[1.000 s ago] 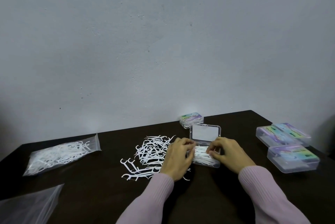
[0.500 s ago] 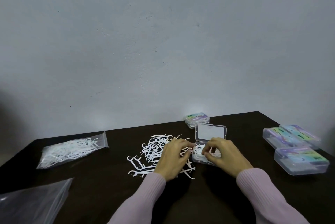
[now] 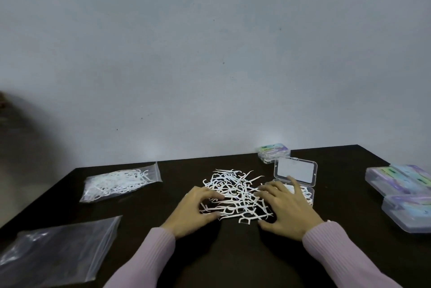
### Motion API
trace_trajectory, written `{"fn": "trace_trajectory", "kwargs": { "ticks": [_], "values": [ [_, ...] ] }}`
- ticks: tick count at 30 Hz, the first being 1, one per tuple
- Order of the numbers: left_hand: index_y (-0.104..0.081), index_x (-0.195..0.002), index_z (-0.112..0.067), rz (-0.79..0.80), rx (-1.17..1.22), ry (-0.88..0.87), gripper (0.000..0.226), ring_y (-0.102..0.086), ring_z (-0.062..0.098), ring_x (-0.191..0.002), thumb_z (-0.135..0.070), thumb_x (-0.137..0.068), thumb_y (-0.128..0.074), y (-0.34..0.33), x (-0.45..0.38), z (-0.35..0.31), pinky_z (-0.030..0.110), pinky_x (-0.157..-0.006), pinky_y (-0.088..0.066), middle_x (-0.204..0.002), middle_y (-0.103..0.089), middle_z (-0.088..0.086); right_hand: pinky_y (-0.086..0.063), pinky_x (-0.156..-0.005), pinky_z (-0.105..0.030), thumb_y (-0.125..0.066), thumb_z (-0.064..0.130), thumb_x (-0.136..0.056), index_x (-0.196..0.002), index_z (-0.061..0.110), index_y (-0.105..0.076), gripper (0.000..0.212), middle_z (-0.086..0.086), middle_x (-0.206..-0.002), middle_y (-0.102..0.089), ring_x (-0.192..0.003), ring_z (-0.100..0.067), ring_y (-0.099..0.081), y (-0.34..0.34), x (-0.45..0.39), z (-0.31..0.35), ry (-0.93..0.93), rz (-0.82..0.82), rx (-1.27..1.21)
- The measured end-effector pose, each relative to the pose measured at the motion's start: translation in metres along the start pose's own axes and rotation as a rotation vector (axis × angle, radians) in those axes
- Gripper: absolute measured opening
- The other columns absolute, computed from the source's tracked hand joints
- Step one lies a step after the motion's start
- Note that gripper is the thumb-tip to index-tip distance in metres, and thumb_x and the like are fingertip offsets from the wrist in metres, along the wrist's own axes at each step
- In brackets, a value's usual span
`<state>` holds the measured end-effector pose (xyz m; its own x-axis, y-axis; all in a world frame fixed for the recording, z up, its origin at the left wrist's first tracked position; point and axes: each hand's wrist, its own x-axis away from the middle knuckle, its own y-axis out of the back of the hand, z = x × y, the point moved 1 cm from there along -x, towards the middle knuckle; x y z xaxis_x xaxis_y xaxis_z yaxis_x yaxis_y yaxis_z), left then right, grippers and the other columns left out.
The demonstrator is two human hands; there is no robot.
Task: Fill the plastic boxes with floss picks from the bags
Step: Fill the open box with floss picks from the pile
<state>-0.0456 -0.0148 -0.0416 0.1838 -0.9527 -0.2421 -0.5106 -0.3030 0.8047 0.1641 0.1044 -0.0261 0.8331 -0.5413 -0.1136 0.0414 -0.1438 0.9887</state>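
Loose picks: white floss picks (image 3: 235,194) lay heaped on the dark desk (image 3: 233,252), directly between both hands, w/ no common axis; picks pointed every way.
Open box: clear plastic box (image 3: 310,190) sat just right of the heap, lid (image 3: 295,172) tipped up at the far side; long axis ran left-right; some picks already in it.
Direction: heap to box was a short sideways carry to the right.
Nearer hand: right hand (image 3: 288,210) was nearer; its fingers reached over the box's near-left part, hiding much of it.
Right hand state: released, fingers spread flat over heap edge & box, nothing pinched as far as visible.
Left hand (image 3: 196,208): palm down at heap's left edge, fingers loosely curved onto picks; appeared to grasp nothing, fingertips partly hidden.
Supply: full bag (image 3: 119,182) lay far left, well apart; emptied bag (image 3: 58,252) near left.
Done boxes: closed boxes (image 3: 401,192) stacked at right; another closed one (image 3: 274,151) behind the lid.
Judgement: next likely a two-hand gather, then a carry right into the box.
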Motion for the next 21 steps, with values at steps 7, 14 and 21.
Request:
{"fn": "trace_trajectory", "kwargs": {
  "ticks": [7, 14, 21],
  "values": [
    [-0.055, -0.123, -0.036, 0.08, -0.117, 0.07, 0.045, -0.036, -0.004, -0.115, -0.039, -0.081, -0.07, 0.02, 0.006, 0.022, 0.011, -0.097, -0.028, -0.123, -0.046, -0.019, 0.027, -0.099, -0.062, -0.029, 0.051, -0.093, -0.141, 0.026, -0.034, 0.054, 0.008, -0.145, -0.036, -0.138, -0.008, -0.025, -0.001, -0.007, 0.012, 0.028, 0.021, 0.026],
    [-0.062, -0.112, -0.034, -0.003, -0.014, 0.067, 0.028, -0.045, -0.005, -0.104, -0.032, -0.085, -0.067, 0.006, 0.001, 0.02, 0.009, -0.09, -0.035, -0.111, -0.054, -0.02, -0.015, -0.112, -0.046, -0.044, 0.03, -0.095, -0.125, 0.026, -0.053, 0.032, 0.004, -0.123, -0.052, -0.119, -0.014, -0.048, -0.006, -0.02, 0.028, 0.157, -0.11, -0.082],
    [-0.052, -0.126, -0.033, -0.056, -0.028, 0.029, 0.048, -0.042, -0.004, -0.111, -0.029, -0.082, -0.07, 0.008, -0.001, 0.02, 0.004, -0.093, -0.031, -0.119, -0.047, -0.024, -0.019, -0.114, -0.042, -0.04, 0.05, -0.08, -0.134, 0.031, -0.043, 0.057, 0.011, -0.135, -0.045, -0.127, -0.005, -0.038, -0.005, -0.031, 0.03, 0.116, -0.123, -0.186]
  ]
}}
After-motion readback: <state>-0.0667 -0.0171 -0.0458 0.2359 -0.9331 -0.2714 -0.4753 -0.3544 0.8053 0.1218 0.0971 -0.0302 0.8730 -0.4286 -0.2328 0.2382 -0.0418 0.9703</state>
